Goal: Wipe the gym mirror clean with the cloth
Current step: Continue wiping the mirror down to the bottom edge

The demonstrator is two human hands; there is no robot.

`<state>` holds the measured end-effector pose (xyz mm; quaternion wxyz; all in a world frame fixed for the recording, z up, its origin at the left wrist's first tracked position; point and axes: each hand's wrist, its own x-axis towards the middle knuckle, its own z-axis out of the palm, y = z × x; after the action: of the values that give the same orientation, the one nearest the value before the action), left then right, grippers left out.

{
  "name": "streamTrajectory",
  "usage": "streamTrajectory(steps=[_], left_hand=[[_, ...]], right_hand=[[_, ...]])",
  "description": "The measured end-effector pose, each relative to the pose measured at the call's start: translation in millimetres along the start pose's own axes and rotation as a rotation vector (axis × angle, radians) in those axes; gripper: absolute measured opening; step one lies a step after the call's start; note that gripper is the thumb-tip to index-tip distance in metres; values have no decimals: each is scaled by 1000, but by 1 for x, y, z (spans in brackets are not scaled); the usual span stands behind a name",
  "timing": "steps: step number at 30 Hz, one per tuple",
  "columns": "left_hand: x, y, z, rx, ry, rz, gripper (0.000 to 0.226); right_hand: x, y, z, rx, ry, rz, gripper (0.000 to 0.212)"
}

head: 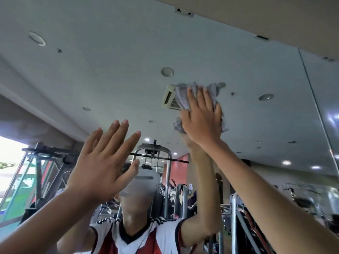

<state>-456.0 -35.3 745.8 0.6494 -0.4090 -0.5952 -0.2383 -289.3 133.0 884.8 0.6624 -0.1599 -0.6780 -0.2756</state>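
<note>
The gym mirror (110, 70) fills nearly the whole view and reflects the ceiling, gym machines and me. High on the glass, right of centre, my right hand (200, 116) presses a crumpled grey cloth (181, 96) flat against the mirror, fingers spread over it. The cloth sticks out above and to both sides of the hand. My left hand (102, 160) is raised lower and to the left, open with fingers apart, palm toward the glass and holding nothing. Whether it touches the mirror I cannot tell.
A vertical seam (315, 99) between mirror panels runs down the right side. The mirror's top edge meets a beige wall strip (256, 15) at the upper right. Reflected weight machines (156, 162) show low in the glass.
</note>
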Motion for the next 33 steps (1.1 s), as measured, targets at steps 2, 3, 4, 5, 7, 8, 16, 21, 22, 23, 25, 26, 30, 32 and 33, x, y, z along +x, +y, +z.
streamTrajectory(steps=[2, 3, 4, 5, 7, 8, 16, 21, 22, 23, 25, 26, 30, 32, 33], left_hand=[[-1, -3, 1, 6, -3, 22, 67], [-2, -8, 0, 13, -3, 51, 67], [-2, -15, -2, 30, -4, 97, 67], [-1, -23, -6, 56, -10, 153, 67], [0, -44, -13, 95, -24, 244, 65], [-2, -51, -15, 89, -26, 250, 63], [-8, -62, -17, -4, -35, 46, 65], [-10, -63, -12, 10, -48, -25, 69], [-10, -64, -12, 12, -48, -23, 69], [-10, -64, -12, 9, -41, -25, 68], [-9, -65, -13, 7, -24, -18, 67], [-8, -65, -13, 6, -19, -14, 67], [-10, -69, -13, 16, 5, 11, 66], [-11, -82, -17, 47, -13, 90, 67], [-11, -92, -20, 68, -25, 135, 67]], right_hand=[[-18, -3, 0, 17, -92, -345, 67], [-19, 10, -4, 38, -165, -490, 65], [-14, 26, -9, 46, -217, -580, 64], [-4, 43, -13, 39, -235, -606, 64], [19, 60, -19, 29, -212, -428, 66], [30, 58, -19, 32, -187, -263, 68], [-13, -56, -1, -19, -122, -261, 63], [1, 4, -22, -109, -215, -332, 70], [15, 8, -25, -117, -213, -221, 71], [29, 5, -24, -109, -208, -110, 69], [45, -22, -17, -40, -200, 66, 62], [46, -41, -14, -13, -192, 96, 59], [6, -90, 2, -10, -177, -246, 55], [-10, -78, -5, -39, -230, -427, 57], [-8, -65, -11, -46, -266, -427, 59]])
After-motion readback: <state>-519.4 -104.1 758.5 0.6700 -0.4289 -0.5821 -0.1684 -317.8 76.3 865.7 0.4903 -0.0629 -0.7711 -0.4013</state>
